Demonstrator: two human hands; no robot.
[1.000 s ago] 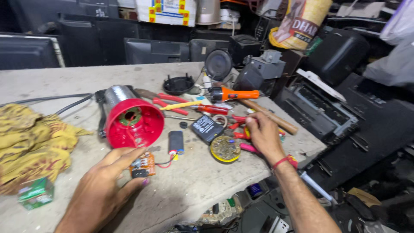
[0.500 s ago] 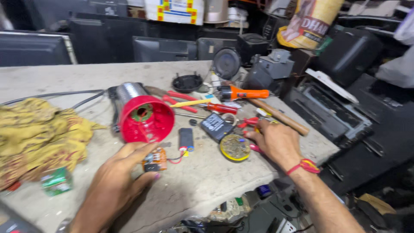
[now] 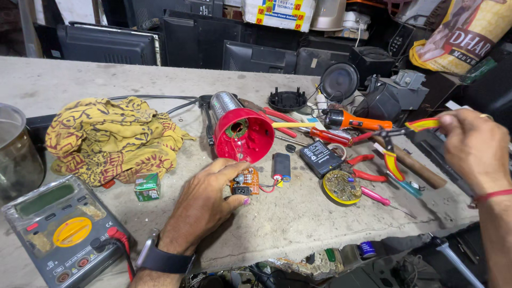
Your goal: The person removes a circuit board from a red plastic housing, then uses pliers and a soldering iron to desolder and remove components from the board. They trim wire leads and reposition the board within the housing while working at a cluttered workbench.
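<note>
Head view: left hand [image 3: 205,205] pinches orange circuit board [image 3: 245,182]; right hand [image 3: 472,149] grips raised pliers [image 3: 397,141], well apart.

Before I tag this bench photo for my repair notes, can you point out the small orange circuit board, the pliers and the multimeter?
Small orange circuit board [image 3: 246,183]: head view, on its component face.
Pliers [image 3: 393,160]: head view, on the lower red-and-yellow handle.
Multimeter [image 3: 72,232]: head view, on its yellow dial.

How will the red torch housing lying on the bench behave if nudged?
The red torch housing lies on its side and looks round, so it would probably roll, likely curving since the red end flares wider than the silver body. It looks hollow inside, so probably light. Cables behind it may limit travel.
</note>
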